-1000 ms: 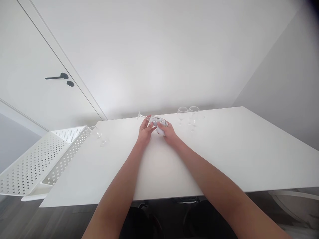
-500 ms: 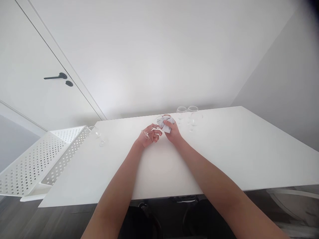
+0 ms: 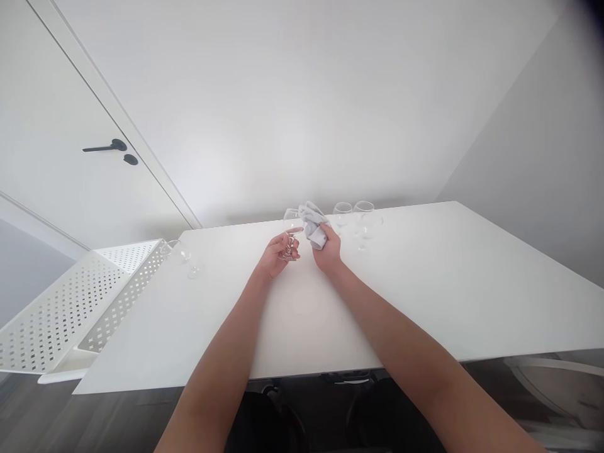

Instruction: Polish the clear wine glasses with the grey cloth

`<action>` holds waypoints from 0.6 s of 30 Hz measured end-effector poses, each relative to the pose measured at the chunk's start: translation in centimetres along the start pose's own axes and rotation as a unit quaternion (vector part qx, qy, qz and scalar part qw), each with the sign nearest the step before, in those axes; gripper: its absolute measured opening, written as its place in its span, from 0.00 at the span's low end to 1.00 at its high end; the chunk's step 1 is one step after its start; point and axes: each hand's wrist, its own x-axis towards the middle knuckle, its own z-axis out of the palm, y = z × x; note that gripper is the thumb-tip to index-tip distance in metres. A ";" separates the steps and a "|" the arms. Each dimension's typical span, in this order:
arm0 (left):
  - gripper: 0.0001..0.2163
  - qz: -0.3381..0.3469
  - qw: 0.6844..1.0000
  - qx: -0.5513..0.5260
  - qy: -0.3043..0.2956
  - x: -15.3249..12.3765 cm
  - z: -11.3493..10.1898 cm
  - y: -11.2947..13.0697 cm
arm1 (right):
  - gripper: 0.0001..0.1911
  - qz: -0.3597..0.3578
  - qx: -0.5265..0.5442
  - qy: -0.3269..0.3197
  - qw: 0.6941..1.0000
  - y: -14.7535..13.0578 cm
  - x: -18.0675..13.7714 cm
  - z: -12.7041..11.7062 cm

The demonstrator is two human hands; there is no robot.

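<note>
Over the far middle of the white table (image 3: pixel 311 327), my left hand (image 3: pixel 278 253) is closed around the stem of a clear wine glass (image 3: pixel 292 219). The glass is roughly upright, bowl up, its foot low among my fingers. My right hand (image 3: pixel 327 248) grips a bunched pale grey cloth (image 3: pixel 313 221), which stands up above my fingers close beside the glass bowl. Whether the cloth touches the rim I cannot tell. Just right of my right hand stand more stemmed glasses (image 3: pixel 363 217) near the table's back edge, overlapping each other.
Another clear glass (image 3: pixel 180 253) stands at the table's left edge. Beyond that edge is a white perforated rack (image 3: pixel 61 308). A wall rises behind the table, with a door bearing a dark handle (image 3: pixel 106 147) at left. A round-edged chair (image 3: pixel 561 384) shows at lower right.
The glass has gone from tilted, with its bowl at the cloth, to roughly upright. My right hand has drawn the cloth out from the bowl, and the cloth now stands higher.
</note>
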 end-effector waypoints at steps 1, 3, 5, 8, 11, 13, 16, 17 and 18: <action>0.20 -0.011 1.000 0.008 -0.002 0.0 0.0 -0.1 | 0.12 0.016 -0.005 -0.003 1.000 -0.1 0.0 0.0; 0.19 -0.037 0.999 0.025 -0.004 0.0 0.1 -0.3 | 0.14 0.057 0.005 -0.027 0.998 -0.3 0.0 0.1; 0.19 -0.058 0.998 0.035 -0.006 0.0 0.2 -0.4 | 0.16 0.075 0.027 -0.044 0.996 -0.5 -0.2 0.2; 0.19 -0.080 0.996 0.040 -0.026 -0.1 0.5 -0.4 | 0.18 0.071 0.020 -0.045 0.996 -0.6 -0.4 0.4; 0.21 -0.079 0.995 0.042 -0.038 -0.1 0.7 -0.2 | 0.21 0.127 -0.021 -0.080 0.988 -0.5 -0.6 0.5; 0.21 -0.062 0.997 0.041 -0.019 0.0 0.7 -0.2 | 0.24 0.139 -0.030 -0.104 0.984 -0.3 -0.7 0.5; 0.21 -0.032 0.997 0.060 0.033 0.4 0.7 -0.5 | 0.25 0.081 -0.038 -0.091 0.992 0.0 -0.7 0.6; 0.21 -0.020 0.996 0.072 0.053 0.6 0.6 -0.7 | 0.26 0.066 -0.050 -0.086 0.993 0.1 -0.7 0.7; 0.21 -0.004 0.993 0.085 0.077 0.7 0.5 -0.9 | 0.27 0.057 -0.069 -0.086 0.992 0.3 -0.8 0.8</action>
